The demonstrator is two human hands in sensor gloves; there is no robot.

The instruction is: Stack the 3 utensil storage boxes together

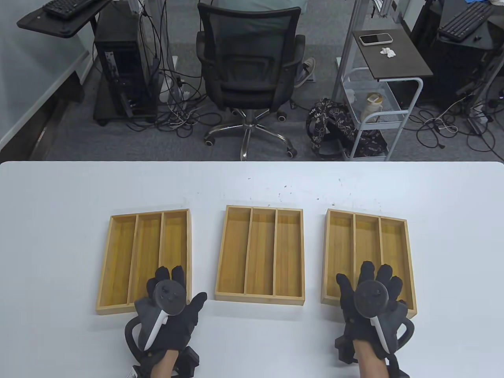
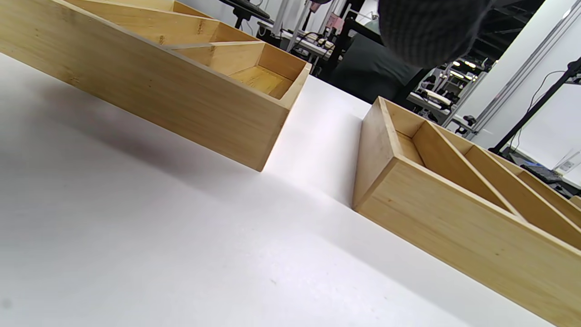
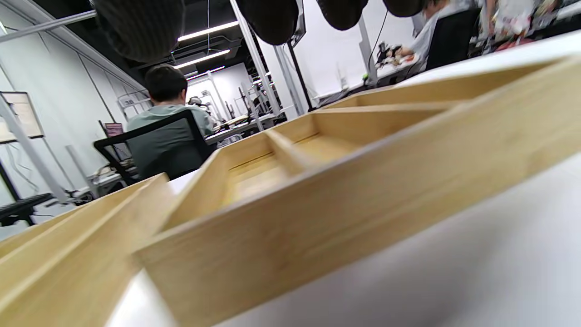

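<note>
White worktop (image 1: 59, 220) fills the lower half of the table view; office clutter beyond its far edge at 12 o'clock.

Three bamboo utensil boxes lie in a row across it, none stacked yet, each with three compartments and its long axis running 12–6, toward and away from the person. Left box (image 1: 130, 256) at 9 o'clock of the middle box (image 1: 260, 254); right box (image 1: 362, 244) at 3 o'clock of it. Bare worktop shows between neighbours, so all three stand apart. The outer two are turned slightly off square.

Left hand (image 1: 167, 305) sits at the near right corner of the left box, fingers spread over the near end, thumb out toward 2 o'clock. Holding nothing that I can see. Right hand (image 1: 372, 299) is over the near end of the right box, fingers fanned and extended, also gripping nothing. Contact with the wood is probably light or absent; the wrist views show fingertips hanging above the boxes, but the angle is poor.

Key relation: each outer box lies directly at 12 o'clock of its own hand, and the middle box lies between them, roughly equally near to both. Judgement: either outer box goes onto the middle one, moved sideways with long axes kept parallel.
</note>
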